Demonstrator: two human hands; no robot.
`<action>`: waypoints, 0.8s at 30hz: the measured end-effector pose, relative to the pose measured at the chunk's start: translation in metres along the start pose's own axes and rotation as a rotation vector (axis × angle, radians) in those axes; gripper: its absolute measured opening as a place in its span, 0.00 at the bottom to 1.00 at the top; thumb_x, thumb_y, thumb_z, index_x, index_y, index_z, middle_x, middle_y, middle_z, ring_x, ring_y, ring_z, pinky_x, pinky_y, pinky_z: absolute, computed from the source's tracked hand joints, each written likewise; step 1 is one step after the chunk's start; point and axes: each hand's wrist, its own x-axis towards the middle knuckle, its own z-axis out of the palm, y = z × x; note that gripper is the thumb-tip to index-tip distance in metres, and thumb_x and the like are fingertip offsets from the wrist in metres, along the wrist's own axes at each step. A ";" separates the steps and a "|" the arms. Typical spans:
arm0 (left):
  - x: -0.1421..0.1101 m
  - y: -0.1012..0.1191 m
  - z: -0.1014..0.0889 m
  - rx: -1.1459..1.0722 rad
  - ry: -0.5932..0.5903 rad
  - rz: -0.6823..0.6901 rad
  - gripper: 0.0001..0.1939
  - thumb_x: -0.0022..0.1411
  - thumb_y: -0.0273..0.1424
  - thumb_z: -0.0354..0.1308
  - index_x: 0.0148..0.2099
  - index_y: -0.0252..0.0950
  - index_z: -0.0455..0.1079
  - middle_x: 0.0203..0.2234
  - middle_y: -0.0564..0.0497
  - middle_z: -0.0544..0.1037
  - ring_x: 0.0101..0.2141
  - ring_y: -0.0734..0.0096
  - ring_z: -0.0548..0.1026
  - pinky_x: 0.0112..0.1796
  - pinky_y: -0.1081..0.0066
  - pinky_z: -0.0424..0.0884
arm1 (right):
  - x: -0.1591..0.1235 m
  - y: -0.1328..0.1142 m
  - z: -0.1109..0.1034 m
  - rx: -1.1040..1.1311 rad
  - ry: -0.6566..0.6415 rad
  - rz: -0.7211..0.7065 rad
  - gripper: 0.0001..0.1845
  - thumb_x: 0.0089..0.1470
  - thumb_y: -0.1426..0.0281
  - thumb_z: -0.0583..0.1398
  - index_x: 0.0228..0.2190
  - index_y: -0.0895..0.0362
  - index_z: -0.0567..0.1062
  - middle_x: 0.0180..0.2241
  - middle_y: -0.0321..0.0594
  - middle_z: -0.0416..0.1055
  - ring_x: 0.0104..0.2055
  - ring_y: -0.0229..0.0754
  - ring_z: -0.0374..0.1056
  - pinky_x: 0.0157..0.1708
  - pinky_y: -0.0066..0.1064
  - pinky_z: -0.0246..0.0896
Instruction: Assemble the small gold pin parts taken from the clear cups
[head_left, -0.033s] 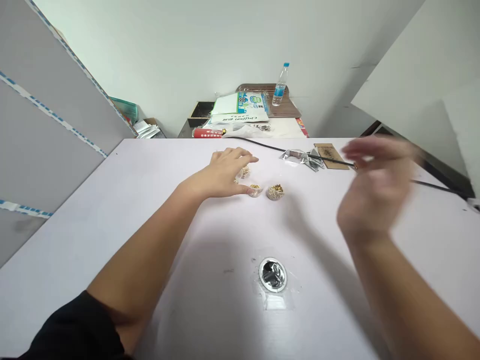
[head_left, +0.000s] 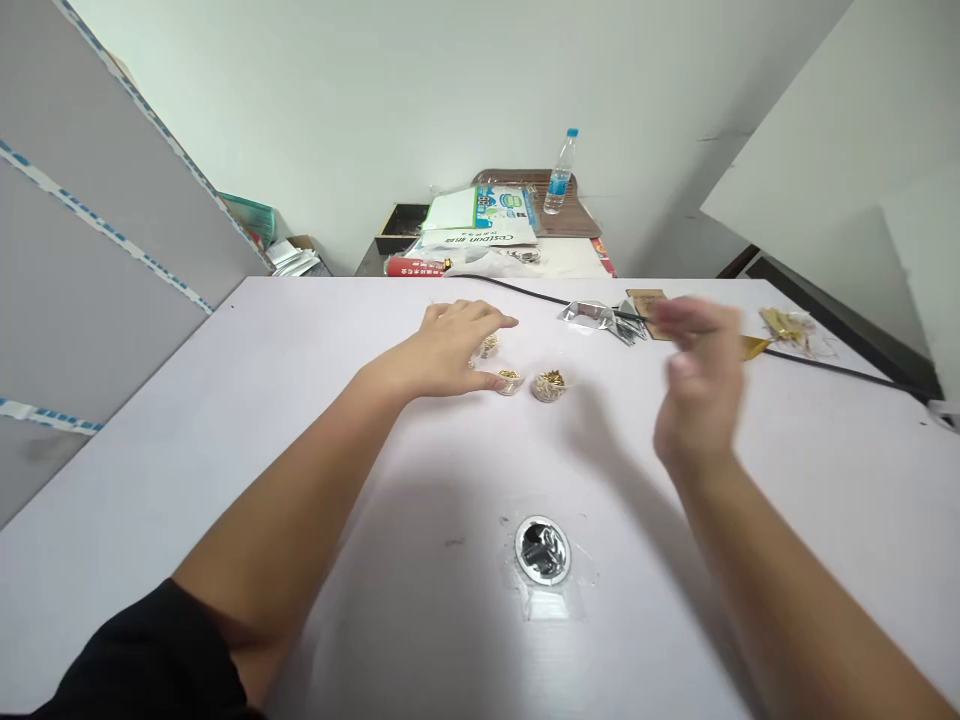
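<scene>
My left hand [head_left: 450,348] lies on the white table [head_left: 225,440] with its fingers stretched out. They rest over a small clear bag of gold bits [head_left: 490,345], and the thumb tip touches a second such bag [head_left: 510,380]. A third bag [head_left: 550,385] lies just to the right of them. My right hand [head_left: 697,385] hangs above the table to the right of the bags. It is smeared by motion, so its fingers cannot be read. A round metal piece in a clear bag [head_left: 543,549] lies nearer to me.
Silver foil packets [head_left: 600,315], a brown card [head_left: 646,300] and a black cable [head_left: 825,365] lie along the table's far side. A packet of gold parts [head_left: 787,325] is at the far right. A water bottle [head_left: 560,170] and papers stand on a desk behind.
My right hand has swung left and towards me, uncovering the packet of gold parts at the far right. My left hand has stayed on the bags.
</scene>
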 end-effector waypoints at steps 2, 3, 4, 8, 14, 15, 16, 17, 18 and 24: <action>0.003 -0.002 0.007 0.008 0.020 0.047 0.36 0.61 0.51 0.57 0.66 0.40 0.59 0.60 0.44 0.67 0.64 0.54 0.58 0.65 0.50 0.40 | -0.007 0.005 0.010 0.052 -0.027 0.018 0.32 0.62 0.50 0.54 0.60 0.55 0.60 0.57 0.55 0.58 0.59 0.56 0.60 0.59 0.52 0.59; 0.004 -0.002 0.010 0.018 0.032 0.064 0.35 0.62 0.51 0.56 0.65 0.39 0.59 0.61 0.43 0.67 0.65 0.55 0.57 0.65 0.50 0.36 | -0.012 0.009 0.016 0.074 -0.082 0.055 0.38 0.57 0.49 0.59 0.61 0.55 0.58 0.57 0.55 0.58 0.59 0.57 0.60 0.58 0.53 0.60; 0.005 -0.002 0.014 0.029 0.040 0.077 0.34 0.63 0.50 0.55 0.66 0.39 0.59 0.62 0.43 0.67 0.66 0.55 0.56 0.65 0.50 0.34 | -0.016 0.012 0.023 0.086 -0.160 0.114 0.44 0.52 0.51 0.63 0.63 0.54 0.55 0.58 0.56 0.57 0.58 0.57 0.61 0.57 0.54 0.61; 0.008 -0.001 0.023 0.046 0.030 0.107 0.33 0.65 0.48 0.53 0.66 0.38 0.58 0.62 0.44 0.67 0.67 0.56 0.55 0.65 0.50 0.34 | -0.025 0.020 0.037 0.120 -0.329 0.328 0.55 0.47 0.53 0.67 0.67 0.56 0.47 0.55 0.54 0.67 0.60 0.57 0.63 0.59 0.56 0.57; 0.013 -0.004 0.026 -0.019 0.027 0.095 0.29 0.65 0.45 0.53 0.65 0.40 0.61 0.59 0.43 0.70 0.61 0.57 0.64 0.64 0.52 0.43 | -0.025 0.019 0.036 0.130 -0.367 0.378 0.46 0.51 0.59 0.65 0.65 0.53 0.51 0.52 0.49 0.73 0.56 0.55 0.68 0.57 0.53 0.60; 0.013 -0.005 0.024 -0.027 0.008 0.108 0.30 0.64 0.46 0.54 0.65 0.41 0.61 0.59 0.44 0.69 0.61 0.57 0.64 0.64 0.52 0.43 | -0.026 0.019 0.035 0.124 -0.367 0.381 0.45 0.51 0.59 0.65 0.65 0.53 0.52 0.50 0.48 0.74 0.55 0.54 0.69 0.56 0.53 0.61; 0.012 -0.006 0.023 -0.030 -0.016 0.127 0.31 0.63 0.46 0.56 0.65 0.41 0.61 0.59 0.44 0.69 0.61 0.57 0.64 0.64 0.52 0.41 | -0.026 0.018 0.035 0.118 -0.368 0.380 0.44 0.51 0.59 0.65 0.64 0.53 0.54 0.49 0.48 0.74 0.54 0.54 0.70 0.55 0.52 0.62; 0.012 -0.006 0.021 -0.030 -0.042 0.148 0.32 0.62 0.47 0.57 0.65 0.42 0.61 0.59 0.45 0.69 0.61 0.57 0.63 0.64 0.53 0.40 | -0.026 0.018 0.035 0.111 -0.368 0.374 0.44 0.51 0.60 0.65 0.64 0.54 0.55 0.48 0.47 0.74 0.53 0.53 0.70 0.55 0.51 0.63; 0.011 -0.007 0.019 -0.027 -0.070 0.167 0.33 0.60 0.47 0.59 0.65 0.42 0.61 0.58 0.46 0.70 0.61 0.57 0.63 0.65 0.54 0.40 | -0.026 0.017 0.034 0.104 -0.368 0.362 0.43 0.50 0.60 0.65 0.63 0.54 0.57 0.48 0.46 0.74 0.52 0.53 0.70 0.54 0.50 0.63; 0.007 0.000 0.006 -0.023 -0.252 0.181 0.42 0.55 0.46 0.65 0.68 0.45 0.56 0.58 0.48 0.69 0.63 0.57 0.60 0.64 0.60 0.44 | -0.025 0.013 0.032 0.077 -0.413 0.216 0.28 0.50 0.63 0.66 0.53 0.52 0.70 0.42 0.43 0.73 0.44 0.51 0.71 0.46 0.46 0.68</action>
